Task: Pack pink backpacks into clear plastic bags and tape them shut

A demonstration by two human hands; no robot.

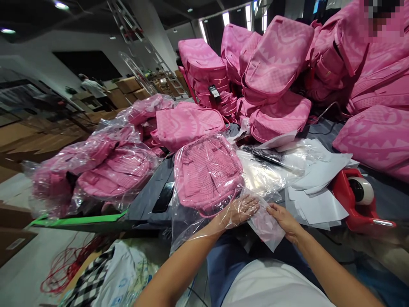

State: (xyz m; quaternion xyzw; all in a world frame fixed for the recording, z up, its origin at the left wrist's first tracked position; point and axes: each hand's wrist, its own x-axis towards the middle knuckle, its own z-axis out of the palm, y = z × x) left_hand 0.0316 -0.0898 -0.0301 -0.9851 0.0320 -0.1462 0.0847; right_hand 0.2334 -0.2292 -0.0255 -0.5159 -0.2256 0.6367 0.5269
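Note:
A pink backpack point(209, 172) lies at the table's front edge inside a transparent plastic bag point(191, 228). My left hand point(241, 209) is at the bag's lower right, fingers stretched out flat, with film over part of the hand and forearm. Its fingertips touch a small whitish translucent packet point(267, 228). Thumb and fingers of my right hand point(284, 219) pinch that packet by its right edge. What lies under my left palm is hidden.
Bagged backpacks point(116, 170) lie left, beside a black phone point(163, 197). Unwrapped pink backpacks point(275, 59) are piled behind. Plastic bags point(262, 170), white papers point(316, 207) and a red tape dispenser point(361, 200) lie right. A person point(94, 88) stands far back among boxes.

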